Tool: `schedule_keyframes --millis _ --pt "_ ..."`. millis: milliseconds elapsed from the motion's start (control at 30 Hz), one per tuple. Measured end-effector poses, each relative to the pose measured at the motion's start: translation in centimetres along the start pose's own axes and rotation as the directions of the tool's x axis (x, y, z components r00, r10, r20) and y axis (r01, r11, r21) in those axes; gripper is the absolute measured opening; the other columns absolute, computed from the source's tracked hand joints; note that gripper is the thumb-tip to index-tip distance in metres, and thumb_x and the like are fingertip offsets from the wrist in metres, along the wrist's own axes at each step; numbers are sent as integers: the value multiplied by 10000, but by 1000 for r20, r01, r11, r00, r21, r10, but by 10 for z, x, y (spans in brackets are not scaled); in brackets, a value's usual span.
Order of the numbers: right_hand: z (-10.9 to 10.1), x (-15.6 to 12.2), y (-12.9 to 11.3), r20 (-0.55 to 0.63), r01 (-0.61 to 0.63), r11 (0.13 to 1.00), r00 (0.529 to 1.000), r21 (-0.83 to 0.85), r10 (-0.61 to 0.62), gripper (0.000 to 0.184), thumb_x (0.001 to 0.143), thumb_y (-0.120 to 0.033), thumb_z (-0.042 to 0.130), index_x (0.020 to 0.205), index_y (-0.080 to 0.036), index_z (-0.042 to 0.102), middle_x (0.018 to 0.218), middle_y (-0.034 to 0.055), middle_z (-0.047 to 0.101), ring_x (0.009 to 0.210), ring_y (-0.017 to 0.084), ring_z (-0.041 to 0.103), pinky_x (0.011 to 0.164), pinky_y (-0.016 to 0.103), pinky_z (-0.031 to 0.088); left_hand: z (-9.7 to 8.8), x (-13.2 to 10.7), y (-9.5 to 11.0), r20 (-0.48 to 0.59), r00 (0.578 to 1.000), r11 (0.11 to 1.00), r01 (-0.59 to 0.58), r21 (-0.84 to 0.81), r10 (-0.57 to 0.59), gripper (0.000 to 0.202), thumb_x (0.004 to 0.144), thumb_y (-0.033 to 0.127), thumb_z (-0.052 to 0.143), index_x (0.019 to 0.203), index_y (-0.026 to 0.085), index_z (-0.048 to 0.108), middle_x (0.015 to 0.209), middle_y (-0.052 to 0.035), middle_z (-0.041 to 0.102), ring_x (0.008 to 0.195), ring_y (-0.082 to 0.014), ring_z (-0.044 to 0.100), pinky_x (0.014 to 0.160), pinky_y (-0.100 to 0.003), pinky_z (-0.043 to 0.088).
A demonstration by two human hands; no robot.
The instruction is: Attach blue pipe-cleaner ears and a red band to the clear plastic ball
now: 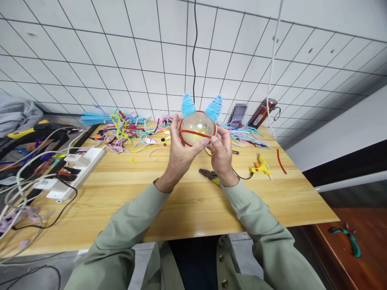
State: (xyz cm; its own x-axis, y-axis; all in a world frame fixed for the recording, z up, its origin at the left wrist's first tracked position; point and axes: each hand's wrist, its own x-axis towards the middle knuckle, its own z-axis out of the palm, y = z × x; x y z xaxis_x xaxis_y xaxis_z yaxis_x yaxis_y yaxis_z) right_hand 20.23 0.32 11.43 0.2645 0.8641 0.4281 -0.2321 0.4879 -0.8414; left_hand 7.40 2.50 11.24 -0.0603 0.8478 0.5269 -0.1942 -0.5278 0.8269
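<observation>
Between my hands, raised above the table, is a clear round ball (196,125) banded with red pipe cleaner (193,132). Two pointed blue pipe-cleaner ears (188,105) stand up from its top. My left hand (183,147) grips the ball's left side, with the thumb along the lower front. On the other side my right hand (221,151) holds the lower right edge, fingertips close to the end of the red band. Below the right hand lie pliers (208,174), partly hidden by the wrist.
A yellow glue gun (261,166) and a red pipe-cleaner strip (281,162) lie at right. Mixed pipe cleaners (123,125) spread along the back. A power strip (80,173) with cables is at left. A red-brown flask (262,112) leans near the tiled wall.
</observation>
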Motion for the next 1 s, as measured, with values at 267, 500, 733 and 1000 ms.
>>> schedule_keyframes --millis 267,500,733,1000 --pt "-3 6 0 -18 -127 987 991 96 129 484 874 -583 860 1209 -307 646 1194 21 766 1078 224 752 876 387 699 -3 1 13 -52 994 987 91 -130 -98 835 998 834 652 1626 311 481 1810 -121 453 1745 -335 381 1421 -490 371" --pt "-4 9 4 -14 -168 979 985 112 170 480 838 -572 887 1166 -304 660 1168 14 787 1060 228 763 894 400 716 -4 11 4 -72 981 965 162 -206 -180 725 940 764 766 1450 271 619 1626 -114 661 1612 -330 566 1329 -474 501" --pt "-8 10 8 -3 -158 987 987 21 158 488 881 -645 807 1190 -312 628 1247 34 783 1110 252 764 912 447 712 -8 11 3 -23 985 972 167 -166 -174 791 914 796 793 1496 297 598 1670 -113 626 1601 -342 580 1296 -471 532" --pt "-5 5 12 -36 -60 997 998 -44 59 511 930 -645 768 1271 -311 586 1362 65 756 1233 256 737 962 439 668 -2 3 5 -11 995 989 98 -110 -100 971 796 831 892 1499 290 498 1652 -172 564 1567 -367 595 1271 -486 550"
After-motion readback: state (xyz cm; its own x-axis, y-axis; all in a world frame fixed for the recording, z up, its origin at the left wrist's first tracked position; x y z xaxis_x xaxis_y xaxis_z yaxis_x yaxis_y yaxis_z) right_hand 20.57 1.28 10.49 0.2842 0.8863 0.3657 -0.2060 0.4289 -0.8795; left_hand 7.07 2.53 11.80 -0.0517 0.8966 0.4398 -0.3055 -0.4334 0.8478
